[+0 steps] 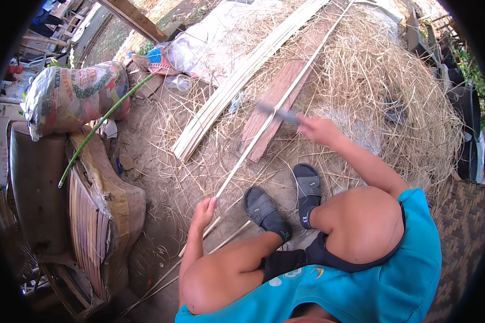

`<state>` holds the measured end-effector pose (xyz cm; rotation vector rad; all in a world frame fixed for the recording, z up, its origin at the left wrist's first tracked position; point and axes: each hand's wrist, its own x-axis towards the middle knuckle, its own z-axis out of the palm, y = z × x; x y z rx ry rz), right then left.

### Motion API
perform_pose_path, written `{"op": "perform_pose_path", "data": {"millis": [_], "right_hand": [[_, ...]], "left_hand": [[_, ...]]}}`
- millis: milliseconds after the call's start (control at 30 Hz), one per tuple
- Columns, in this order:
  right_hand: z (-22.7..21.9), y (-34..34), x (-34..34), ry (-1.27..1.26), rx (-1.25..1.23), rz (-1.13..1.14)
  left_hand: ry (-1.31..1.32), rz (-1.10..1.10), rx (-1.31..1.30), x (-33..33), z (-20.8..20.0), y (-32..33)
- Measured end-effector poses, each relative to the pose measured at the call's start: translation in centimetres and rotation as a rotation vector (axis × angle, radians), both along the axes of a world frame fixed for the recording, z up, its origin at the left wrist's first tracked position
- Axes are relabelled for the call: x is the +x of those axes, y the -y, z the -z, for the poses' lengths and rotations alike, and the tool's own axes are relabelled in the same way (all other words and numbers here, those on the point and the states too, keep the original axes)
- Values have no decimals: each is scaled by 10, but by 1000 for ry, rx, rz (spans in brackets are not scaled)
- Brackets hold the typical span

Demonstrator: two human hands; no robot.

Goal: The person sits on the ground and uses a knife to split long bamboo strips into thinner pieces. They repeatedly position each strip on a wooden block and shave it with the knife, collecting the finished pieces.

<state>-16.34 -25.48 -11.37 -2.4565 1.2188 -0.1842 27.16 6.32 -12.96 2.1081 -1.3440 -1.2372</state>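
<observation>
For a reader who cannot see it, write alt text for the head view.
A seated person's left hand grips a long pale bamboo strip while the right hand holds a blurred knife against it, above heaped straw-coloured shavings.

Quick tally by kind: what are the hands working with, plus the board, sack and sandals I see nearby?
Long bamboo strip, held by the left hand: 1
Knife, in the right hand: 1
Wooden board: 1
Printed sack: 1
Dark sandals: 2
Total: 6
</observation>
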Motion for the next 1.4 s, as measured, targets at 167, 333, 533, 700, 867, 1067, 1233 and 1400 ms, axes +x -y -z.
{"op": "perform_pose_path", "data": {"millis": [167,333,533,700,867,1067,1233,1400], "right_hand": [[-31,81,-80,-30,170,611],[-1,-29,16,65,99,168],[-32,89,-89,-128,-51,515],[-16,-13,10,139,133,208],[-10,-45,11,112,141,141],[-6,-9,-9,81,23,72],[-35,89,-98,-64,33,711],[-10,-88,49,103,182,-100]], "left_hand": [[166,15,129,9,-9,0],[384,238,-133,-70,-21,76],[510,307,5,-62,-24,56],[112,118,29,-67,-18,99],[64,108,-65,-45,-8,74],[130,46,-45,-24,-5,27],[96,8,64,-13,-2,6],[350,181,-186,-84,-20,75]]}}
